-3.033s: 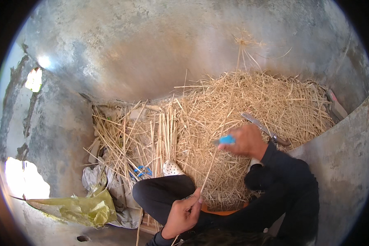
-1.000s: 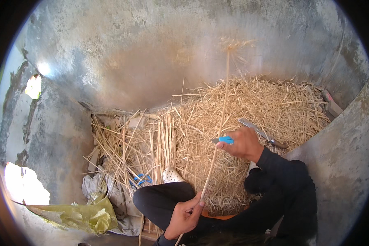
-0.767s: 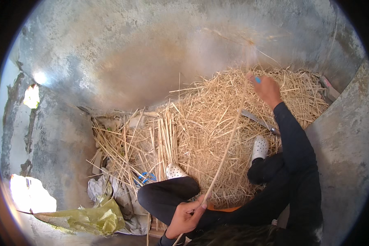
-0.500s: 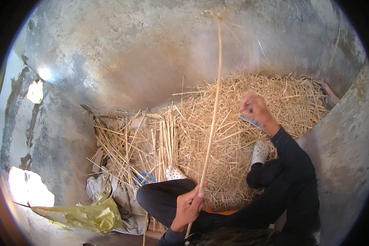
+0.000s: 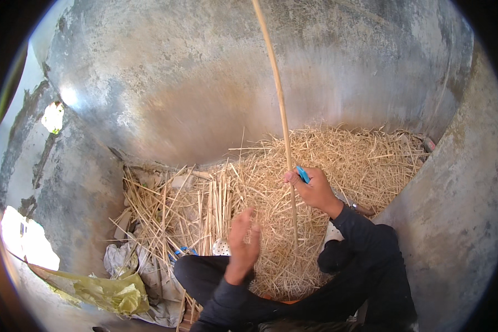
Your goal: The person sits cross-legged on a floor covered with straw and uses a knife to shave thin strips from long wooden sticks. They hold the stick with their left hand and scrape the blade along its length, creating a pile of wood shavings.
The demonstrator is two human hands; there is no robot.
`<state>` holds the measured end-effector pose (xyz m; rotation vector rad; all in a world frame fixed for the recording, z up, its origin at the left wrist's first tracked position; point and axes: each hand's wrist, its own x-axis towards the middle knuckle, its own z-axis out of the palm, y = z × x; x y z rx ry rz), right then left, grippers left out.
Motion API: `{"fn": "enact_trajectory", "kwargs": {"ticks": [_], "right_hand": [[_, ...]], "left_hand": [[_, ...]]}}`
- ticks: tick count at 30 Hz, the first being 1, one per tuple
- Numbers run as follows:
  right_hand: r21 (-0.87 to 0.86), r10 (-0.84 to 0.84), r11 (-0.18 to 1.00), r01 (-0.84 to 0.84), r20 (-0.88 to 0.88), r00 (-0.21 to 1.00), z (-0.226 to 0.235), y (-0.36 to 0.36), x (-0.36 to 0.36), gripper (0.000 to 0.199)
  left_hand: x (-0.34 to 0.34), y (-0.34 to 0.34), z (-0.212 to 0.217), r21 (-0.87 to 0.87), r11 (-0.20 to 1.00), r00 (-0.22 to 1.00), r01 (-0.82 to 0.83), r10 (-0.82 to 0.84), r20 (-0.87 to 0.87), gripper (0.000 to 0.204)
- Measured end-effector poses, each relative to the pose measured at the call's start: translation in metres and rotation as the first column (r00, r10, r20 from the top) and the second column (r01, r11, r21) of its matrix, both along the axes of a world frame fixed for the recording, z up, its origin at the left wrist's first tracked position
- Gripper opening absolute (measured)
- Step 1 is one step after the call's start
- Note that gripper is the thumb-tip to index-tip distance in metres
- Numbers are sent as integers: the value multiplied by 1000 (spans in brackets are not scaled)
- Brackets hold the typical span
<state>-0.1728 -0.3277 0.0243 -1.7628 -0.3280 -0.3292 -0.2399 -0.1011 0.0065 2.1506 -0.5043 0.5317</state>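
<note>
A long, pale, thin stalk stands nearly upright before me, running up past the top of the view. My right hand is closed round its lower part, the thumb pressed against it. Out of the same fist pokes the blue end of a tool; the rest is mostly hidden, so I cannot tell its kind. My left hand holds nothing, its fingers raised and apart, left of the stalk's lower end. Loose dry straw-like shavings heap up beyond and beneath both hands.
Several cut stalks lie left of the heap, with more scattered toward the corner. A yellow-green sack and a pale crumpled cloth lie at lower left. Concrete walls close in the space. My pale clog rests near the stalks.
My left hand has let go of the stalk and risen. My right hand has come left and down onto the stalk, whose top now leans left and leaves the view.
</note>
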Motion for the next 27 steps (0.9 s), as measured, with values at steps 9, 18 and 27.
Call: {"fn": "enact_trajectory", "kwargs": {"ticks": [9, 18, 27], "right_hand": [[-619, 11, 786, -9, -1, 1000, 25, -5, -13, 16], [-588, -113, 726, 357, 410, 905, 24, -31, 17, 15], [-659, -92, 694, 290, 319, 943, 1, 2, -20, 62]], "left_hand": [[38, 3, 217, 794, 578, 723, -189, -466, 511, 32], [67, 83, 92, 385, 837, 902, 389, -263, -341, 28], [2, 8, 23, -300, 952, 725, 52, -242, -644, 31]]}}
